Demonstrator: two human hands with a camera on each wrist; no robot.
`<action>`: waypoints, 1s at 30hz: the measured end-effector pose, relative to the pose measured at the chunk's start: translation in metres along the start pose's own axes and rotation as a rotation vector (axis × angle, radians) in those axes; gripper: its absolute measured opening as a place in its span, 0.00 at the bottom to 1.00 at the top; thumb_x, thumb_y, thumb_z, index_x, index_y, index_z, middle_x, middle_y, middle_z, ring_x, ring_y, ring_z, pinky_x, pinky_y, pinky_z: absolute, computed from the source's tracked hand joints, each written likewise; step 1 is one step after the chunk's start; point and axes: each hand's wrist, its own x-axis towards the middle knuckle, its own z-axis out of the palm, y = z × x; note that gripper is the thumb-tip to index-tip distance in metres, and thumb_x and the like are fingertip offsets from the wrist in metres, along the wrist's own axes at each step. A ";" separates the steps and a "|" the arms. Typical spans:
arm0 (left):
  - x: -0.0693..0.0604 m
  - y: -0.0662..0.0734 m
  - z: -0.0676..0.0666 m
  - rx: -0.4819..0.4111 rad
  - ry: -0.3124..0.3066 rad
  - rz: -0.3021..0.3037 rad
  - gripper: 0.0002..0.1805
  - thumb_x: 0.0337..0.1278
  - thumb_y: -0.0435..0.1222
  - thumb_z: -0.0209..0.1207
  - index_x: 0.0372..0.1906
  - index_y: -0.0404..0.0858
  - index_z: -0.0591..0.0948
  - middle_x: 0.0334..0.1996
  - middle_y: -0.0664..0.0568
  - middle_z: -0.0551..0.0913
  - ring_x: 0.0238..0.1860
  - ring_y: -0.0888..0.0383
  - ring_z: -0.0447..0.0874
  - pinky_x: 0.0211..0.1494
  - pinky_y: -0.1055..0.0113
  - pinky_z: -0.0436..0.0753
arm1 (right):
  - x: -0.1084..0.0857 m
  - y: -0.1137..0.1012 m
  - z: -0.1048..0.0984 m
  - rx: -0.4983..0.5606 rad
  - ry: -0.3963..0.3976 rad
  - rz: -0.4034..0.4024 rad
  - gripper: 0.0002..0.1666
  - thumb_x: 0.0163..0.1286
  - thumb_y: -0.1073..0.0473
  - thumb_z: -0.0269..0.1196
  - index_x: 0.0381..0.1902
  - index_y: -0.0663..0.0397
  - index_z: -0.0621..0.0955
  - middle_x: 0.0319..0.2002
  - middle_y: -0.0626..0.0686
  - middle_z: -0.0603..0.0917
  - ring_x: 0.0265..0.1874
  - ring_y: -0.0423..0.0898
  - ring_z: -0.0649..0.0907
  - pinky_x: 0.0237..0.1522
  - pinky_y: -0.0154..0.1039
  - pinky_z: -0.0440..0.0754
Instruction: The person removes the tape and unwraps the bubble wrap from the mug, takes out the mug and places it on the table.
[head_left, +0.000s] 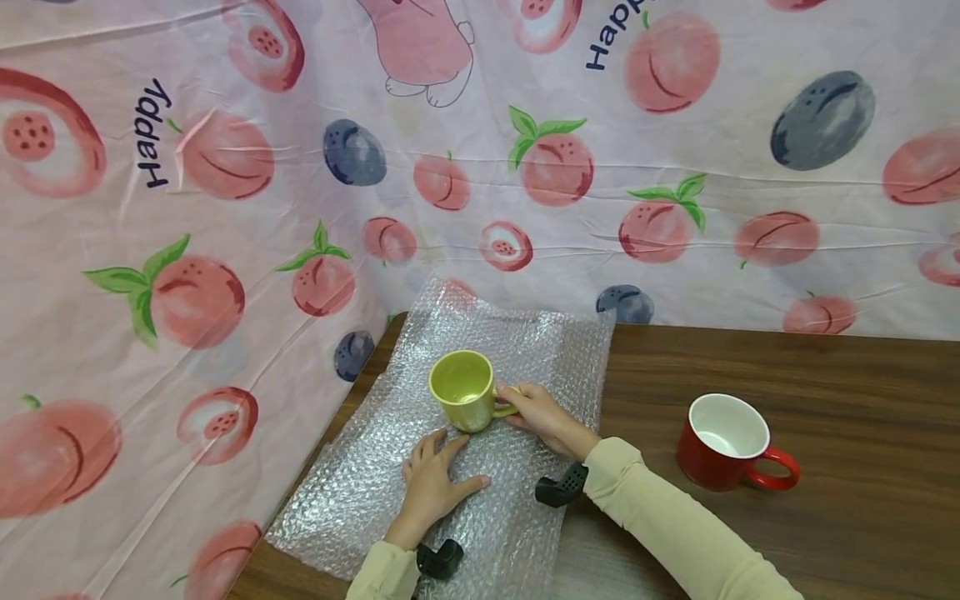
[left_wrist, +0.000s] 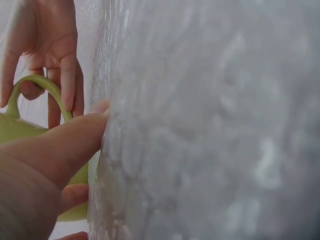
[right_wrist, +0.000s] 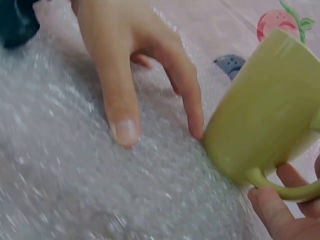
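A yellow-green mug (head_left: 468, 415) stands on a sheet of bubble wrap (head_left: 517, 500), its handle pointing right. My right hand (head_left: 542, 417) holds that handle between thumb and fingers; the left wrist view shows the fingers around the handle (left_wrist: 46, 82). Just in front of the mug, my left hand (head_left: 435, 485) is spread with thumb and fingers apart on the wrap. In the right wrist view, one left fingertip (right_wrist: 196, 131) reaches the lower edge of the mug (right_wrist: 265, 110); whether it presses there I cannot tell.
A red mug (head_left: 716, 458) with a white inside stands on the brown wooden table (head_left: 862, 400) to the right. The wrap hangs past the table's left and back edges. A fruit-printed cloth (head_left: 480, 192) closes off the back and left sides.
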 end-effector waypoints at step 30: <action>0.000 0.003 0.002 -0.055 0.007 -0.024 0.37 0.33 0.53 0.67 0.53 0.39 0.75 0.57 0.34 0.62 0.56 0.34 0.54 0.46 0.41 0.56 | -0.050 0.001 -0.039 0.170 0.228 -0.003 0.27 0.62 0.51 0.58 0.46 0.73 0.75 0.48 0.60 0.76 0.47 0.53 0.76 0.47 0.40 0.74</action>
